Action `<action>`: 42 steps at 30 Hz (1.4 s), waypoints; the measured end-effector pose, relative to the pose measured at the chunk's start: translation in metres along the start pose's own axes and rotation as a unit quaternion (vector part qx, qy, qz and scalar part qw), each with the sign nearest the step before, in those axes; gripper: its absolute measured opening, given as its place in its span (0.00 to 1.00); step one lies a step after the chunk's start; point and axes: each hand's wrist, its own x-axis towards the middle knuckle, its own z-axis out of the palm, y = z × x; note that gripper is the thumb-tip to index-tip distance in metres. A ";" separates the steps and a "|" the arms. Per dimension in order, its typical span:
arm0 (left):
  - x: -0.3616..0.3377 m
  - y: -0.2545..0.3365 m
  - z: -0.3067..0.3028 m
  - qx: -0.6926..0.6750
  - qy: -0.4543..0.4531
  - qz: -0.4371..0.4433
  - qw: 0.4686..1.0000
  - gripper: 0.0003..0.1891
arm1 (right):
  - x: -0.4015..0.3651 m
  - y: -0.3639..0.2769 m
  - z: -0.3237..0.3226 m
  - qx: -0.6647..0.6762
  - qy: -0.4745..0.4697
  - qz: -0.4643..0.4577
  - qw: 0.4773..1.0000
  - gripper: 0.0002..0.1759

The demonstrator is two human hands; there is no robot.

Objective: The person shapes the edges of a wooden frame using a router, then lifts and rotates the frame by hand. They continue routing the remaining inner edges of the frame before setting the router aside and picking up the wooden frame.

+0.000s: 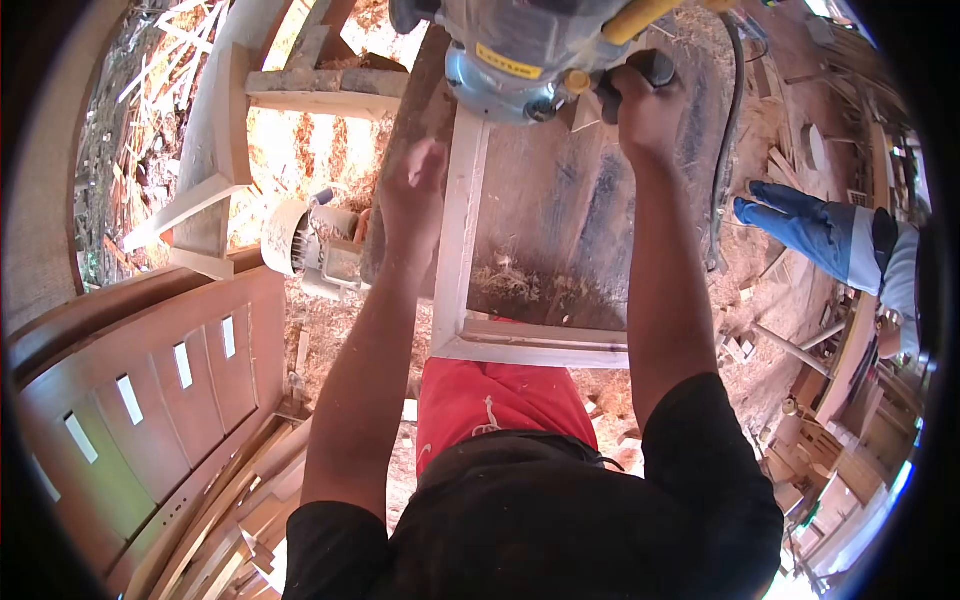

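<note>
At the top of the view a router with a grey body, light-blue base and yellow label sits over the far part of a pale wooden frame. My right hand is closed round the router's black side knob. Close beside the frame's left rail, my left hand is blurred and its fingers do not show clearly. The frame lies on a dark, worn workbench, its near corner at the bench edge by my red shorts. Wood shavings are heaped inside the frame.
Left of the bench, a power tool with a round white part lies among shavings. A panelled wooden door leans at lower left by timber strips. A black cable runs down the bench's right side. Another person is at far right.
</note>
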 end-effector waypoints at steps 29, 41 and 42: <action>-0.090 -0.059 -0.061 -0.011 -0.072 0.070 0.995 0.23 | -0.212 -0.052 -0.067 -0.067 -0.055 0.044 0.995 0.10; -0.056 -0.022 -0.045 -0.071 -0.044 0.023 0.996 0.21 | -0.176 -0.032 -0.057 -0.001 -0.039 0.115 0.993 0.13; -0.053 -0.024 -0.044 -0.064 -0.042 0.025 0.997 0.19 | -0.172 -0.031 -0.058 -0.005 -0.046 0.119 0.992 0.13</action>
